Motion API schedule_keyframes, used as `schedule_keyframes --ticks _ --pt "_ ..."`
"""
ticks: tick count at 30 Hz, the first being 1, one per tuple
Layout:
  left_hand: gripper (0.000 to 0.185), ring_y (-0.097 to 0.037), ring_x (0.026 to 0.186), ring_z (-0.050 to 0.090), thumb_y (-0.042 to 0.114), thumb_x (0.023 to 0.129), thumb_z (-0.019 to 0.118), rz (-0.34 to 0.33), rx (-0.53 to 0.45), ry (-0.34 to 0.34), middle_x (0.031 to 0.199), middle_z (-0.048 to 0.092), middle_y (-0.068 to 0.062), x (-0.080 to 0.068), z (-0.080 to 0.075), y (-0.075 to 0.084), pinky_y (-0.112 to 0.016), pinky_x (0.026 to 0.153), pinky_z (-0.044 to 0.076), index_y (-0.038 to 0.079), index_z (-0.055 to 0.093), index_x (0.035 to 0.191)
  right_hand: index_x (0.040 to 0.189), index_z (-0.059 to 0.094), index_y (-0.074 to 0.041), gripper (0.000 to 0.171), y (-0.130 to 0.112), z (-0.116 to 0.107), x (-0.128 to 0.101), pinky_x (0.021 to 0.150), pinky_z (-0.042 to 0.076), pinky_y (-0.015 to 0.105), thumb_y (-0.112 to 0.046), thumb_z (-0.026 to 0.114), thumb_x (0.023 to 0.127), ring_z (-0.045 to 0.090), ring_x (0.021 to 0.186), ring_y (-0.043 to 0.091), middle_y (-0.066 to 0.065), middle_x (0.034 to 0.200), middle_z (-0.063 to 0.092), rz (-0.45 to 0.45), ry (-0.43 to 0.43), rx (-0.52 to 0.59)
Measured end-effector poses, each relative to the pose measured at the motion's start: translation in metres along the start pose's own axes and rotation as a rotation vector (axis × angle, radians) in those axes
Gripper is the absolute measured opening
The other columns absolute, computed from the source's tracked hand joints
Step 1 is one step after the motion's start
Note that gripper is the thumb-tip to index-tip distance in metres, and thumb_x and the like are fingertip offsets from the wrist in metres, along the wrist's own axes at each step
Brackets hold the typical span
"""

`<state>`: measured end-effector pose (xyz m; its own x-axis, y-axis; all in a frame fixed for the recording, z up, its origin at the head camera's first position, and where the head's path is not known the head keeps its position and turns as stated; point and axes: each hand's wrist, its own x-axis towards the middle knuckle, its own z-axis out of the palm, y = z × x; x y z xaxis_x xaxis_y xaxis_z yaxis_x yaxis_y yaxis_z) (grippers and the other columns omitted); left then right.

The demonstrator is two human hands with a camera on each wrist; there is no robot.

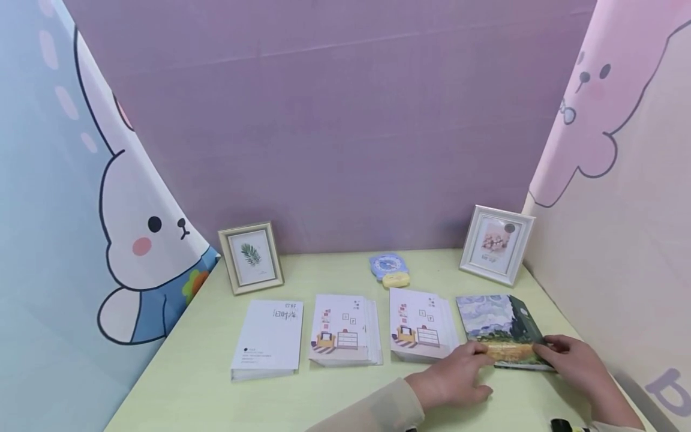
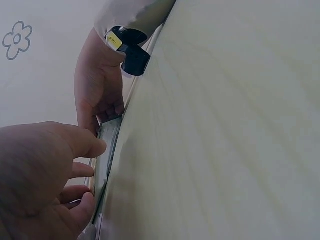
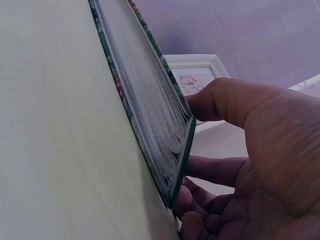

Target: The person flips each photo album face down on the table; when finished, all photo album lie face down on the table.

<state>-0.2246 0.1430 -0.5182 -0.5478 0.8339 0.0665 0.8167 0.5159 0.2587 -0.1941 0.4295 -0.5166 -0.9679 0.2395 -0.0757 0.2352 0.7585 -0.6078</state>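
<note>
A hardcover book (image 1: 493, 327) with a landscape painting on its cover lies at the table's right. My right hand (image 1: 577, 360) grips its spine side, thumb on the cover. In the right wrist view, the fingers of the right hand (image 3: 270, 150) curl by the dark green spine of the book (image 3: 145, 75), its page edges facing the camera. My left hand (image 1: 456, 375) touches the cover's near left part with its fingers; its thumb stands apart from the book. The left wrist view shows the left hand (image 2: 50, 175) close to the book's near edge.
Left of the painting book lie two matching illustrated booklet stacks (image 1: 337, 330) (image 1: 421, 327) and a white book (image 1: 270, 336). Behind them are a blue dial-like item (image 1: 388, 264), a small yellow item (image 1: 396, 280) and two picture frames (image 1: 251, 258) (image 1: 496, 246). Fabric walls (image 1: 335, 132) surround the table.
</note>
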Motion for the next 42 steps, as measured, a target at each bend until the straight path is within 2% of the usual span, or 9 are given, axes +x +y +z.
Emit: schedule_keyframes --ticks 4,12,18,22,26,30,34,38,42 --pt "0.059 -0.001 0.143 0.038 0.042 0.099 0.071 0.005 -0.036 -0.015 0.157 0.041 0.007 0.000 0.000 -0.002 -0.006 0.111 0.027 0.024 0.054 0.152 0.136 0.051 0.020 0.075 0.000 0.000 0.000 0.077 0.054 0.044 -0.045 0.066 0.101 0.064 0.103 0.043 0.032 0.111 0.067 -0.023 0.010 0.002" --pt "0.058 -0.001 0.144 0.037 0.043 0.099 0.071 0.022 -0.100 -0.045 0.158 0.040 0.006 -0.004 -0.006 -0.004 -0.008 0.112 0.028 0.025 0.054 0.152 0.134 0.056 0.015 0.062 0.002 0.002 0.004 0.069 0.052 0.033 -0.033 0.072 0.100 0.066 0.090 0.025 0.016 0.102 0.069 -0.093 0.040 0.017" --pt "0.056 0.001 0.142 0.038 0.043 0.098 0.073 -0.011 -0.160 -0.036 0.157 0.041 0.012 -0.009 -0.008 -0.009 -0.014 0.114 0.031 0.033 0.054 0.150 0.137 0.054 0.014 0.059 0.001 0.002 0.003 0.064 0.053 0.029 -0.028 0.072 0.100 0.067 0.089 0.022 0.018 0.104 0.069 -0.138 0.062 0.051" --pt "0.051 0.001 0.139 0.041 0.041 0.100 0.070 0.002 -0.211 0.009 0.155 0.044 0.014 -0.013 -0.012 -0.015 -0.016 0.114 0.034 0.034 0.056 0.149 0.137 0.055 0.012 0.058 -0.004 0.001 0.001 0.061 0.053 0.028 -0.031 0.071 0.101 0.065 0.088 0.019 0.021 0.108 0.068 -0.173 0.118 0.044" --pt "0.046 0.003 0.138 0.042 0.040 0.103 0.067 0.036 -0.251 0.056 0.155 0.045 0.016 -0.018 -0.020 -0.017 -0.016 0.113 0.035 0.033 0.058 0.147 0.136 0.058 0.010 0.054 -0.013 -0.001 -0.002 0.059 0.053 0.029 -0.028 0.072 0.100 0.065 0.089 0.023 0.022 0.110 0.068 -0.201 0.167 0.050" --pt "0.041 0.003 0.135 0.046 0.035 0.103 0.067 0.055 -0.337 0.108 0.153 0.048 0.016 -0.026 -0.028 -0.020 -0.018 0.111 0.038 0.031 0.060 0.143 0.137 0.057 0.009 0.053 -0.027 -0.003 -0.007 0.059 0.052 0.030 -0.026 0.072 0.101 0.066 0.091 0.029 0.024 0.111 0.068 -0.226 0.192 0.053" --pt "0.038 -0.002 0.133 0.051 0.029 0.103 0.067 0.061 -0.433 0.178 0.151 0.051 0.014 -0.035 -0.036 -0.025 -0.019 0.109 0.043 0.027 0.061 0.140 0.135 0.058 0.009 0.049 -0.043 -0.003 -0.011 0.059 0.053 0.029 -0.022 0.073 0.100 0.067 0.090 0.029 0.024 0.111 0.069 -0.277 0.210 0.063" --pt "0.037 -0.003 0.137 0.049 0.023 0.104 0.065 0.076 -0.536 0.234 0.151 0.051 0.009 -0.045 -0.042 -0.034 -0.019 0.111 0.043 0.021 0.060 0.141 0.132 0.061 0.009 0.045 -0.060 -0.001 -0.013 0.063 0.055 0.024 -0.016 0.076 0.097 0.066 0.090 0.025 0.025 0.113 0.067 -0.343 0.221 0.085" --pt "0.040 -0.006 0.141 0.046 0.020 0.104 0.064 0.064 -0.548 0.313 0.153 0.051 0.006 -0.053 -0.046 -0.045 -0.025 0.115 0.041 0.020 0.057 0.143 0.131 0.063 0.008 0.044 -0.077 0.003 -0.015 0.070 0.056 0.022 -0.013 0.078 0.096 0.067 0.094 0.028 0.025 0.116 0.065 -0.391 0.212 0.092"
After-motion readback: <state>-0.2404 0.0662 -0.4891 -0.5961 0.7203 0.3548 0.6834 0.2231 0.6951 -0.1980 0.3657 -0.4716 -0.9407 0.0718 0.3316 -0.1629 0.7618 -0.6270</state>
